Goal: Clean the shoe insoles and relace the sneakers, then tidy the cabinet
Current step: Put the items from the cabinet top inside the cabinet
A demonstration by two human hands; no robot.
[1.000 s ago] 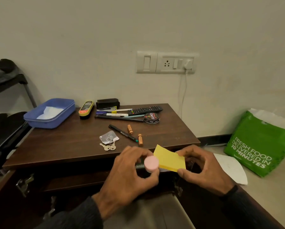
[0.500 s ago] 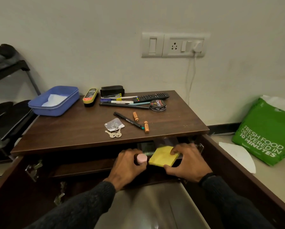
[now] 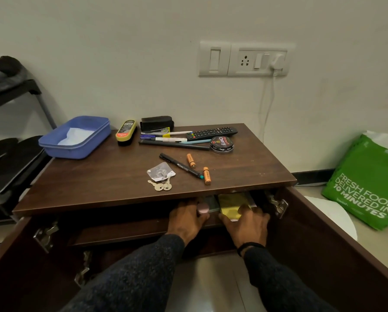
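Both hands inside the upper shelf of the dark brown wooden cabinet, just under the front edge of its top. Left hand curled round a small pink round-capped container, cap facing out. Right hand gripping a yellow sticky-note pad, fingers over its near edge; pad lying flat on the shelf, just beside the pink container. Both doors swung open, metal hinge right beside the right hand, little side room there. Shelf gap low and dark; depth behind the hands not readable.

On the cabinet top, serving as bench: blue plastic rectangular tub overhanging the left rear corner, white paper inside. Yellow-and-black shoe brush and black sponge block along the back edge. Black TV remote beside a row of pens. Round black shoe-polish tin touching the pens' right ends. Black fineliner pen lying diagonally between two orange batteries. Silver foil packet touching a small bunch of keys, near the front edge. Left front half of the top bare.

Green printed carrier bag on the floor to the right, well apart from the open door.
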